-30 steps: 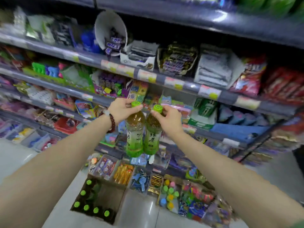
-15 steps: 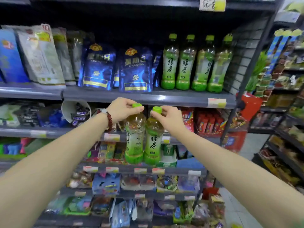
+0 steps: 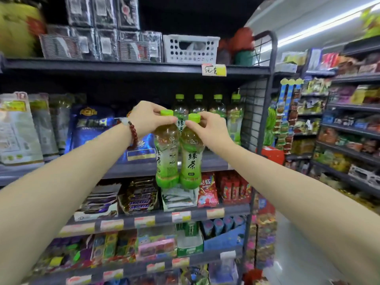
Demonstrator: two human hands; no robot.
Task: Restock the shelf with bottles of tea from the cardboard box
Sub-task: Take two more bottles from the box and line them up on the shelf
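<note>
Two bare forearms, dark red beaded bracelet (image 3: 132,133) on left wrist

left hand (image 3: 149,118) gripping left tea bottle (image 3: 167,153), right hand (image 3: 209,128) gripping right tea bottle (image 3: 190,155), before shelf (image 3: 213,161)

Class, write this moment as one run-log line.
left hand: holds left tea bottle by cap | right hand: holds right tea bottle by cap | bottles: not yet shelved

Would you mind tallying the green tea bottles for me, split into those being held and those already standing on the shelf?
Held by the neck in the left hand: 1, the left bottle
Held by the neck in the right hand: 1, the right bottle
Standing on the shelf behind, counted by visible caps: 4, the shelf row
Total: 6
</note>
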